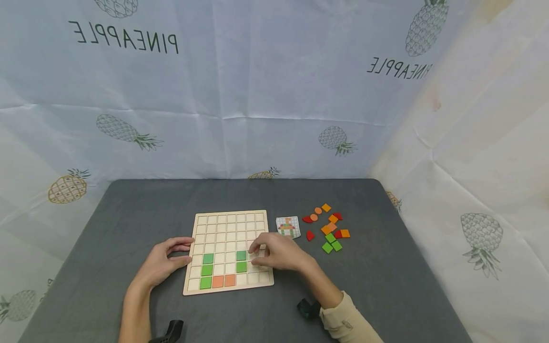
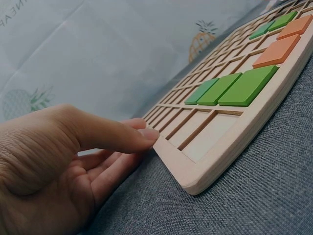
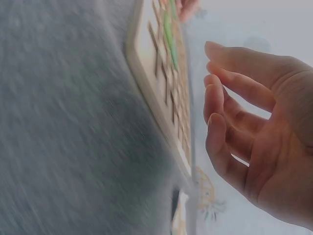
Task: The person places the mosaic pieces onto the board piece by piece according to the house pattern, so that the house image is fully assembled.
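A wooden grid board (image 1: pixel 220 237) lies on the table. My left hand (image 1: pixel 160 262) rests at its left edge, thumb and fingertips touching the frame with a gap between them in the head view. Over the right part of the board is my right hand (image 1: pixel 279 251), thumb and fingers loosely bent and apart, nothing between them in the right wrist view. On the left side, three green tiles (image 1: pixel 207 270) form a column, and two orange tiles (image 1: pixel 224 280) continue along the bottom row. Two more green tiles (image 1: pixel 241 261) sit one above the other, left of the right hand's fingertips.
A small pattern card (image 1: pixel 291 226) lies right of the board, partly behind the right hand. Beyond it are scattered loose green squares (image 1: pixel 327 247), orange squares (image 1: pixel 345 233), orange discs (image 1: pixel 314 217) and red pieces (image 1: pixel 310 235). A pineapple-print cloth (image 1: pixel 266 143) hangs behind the table.
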